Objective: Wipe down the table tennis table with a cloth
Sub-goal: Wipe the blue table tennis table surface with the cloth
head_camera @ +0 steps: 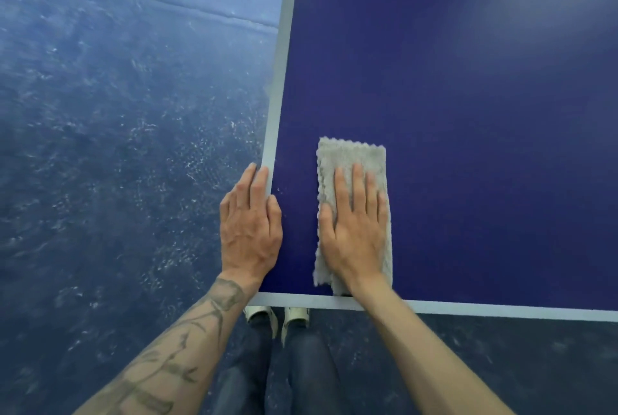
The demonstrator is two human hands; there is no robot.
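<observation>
Pressing cloth flat on blue table, right hand.

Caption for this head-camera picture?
Right hand presses a grey cloth near the corner of the blue table; left hand rests on its edge.

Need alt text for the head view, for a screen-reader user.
A person's right hand presses a grey cloth flat on the near left corner of a blue table tennis table. The left hand rests flat on the table's left edge.

Scuffed blue floor; white shoes; dark jeans.
</observation>
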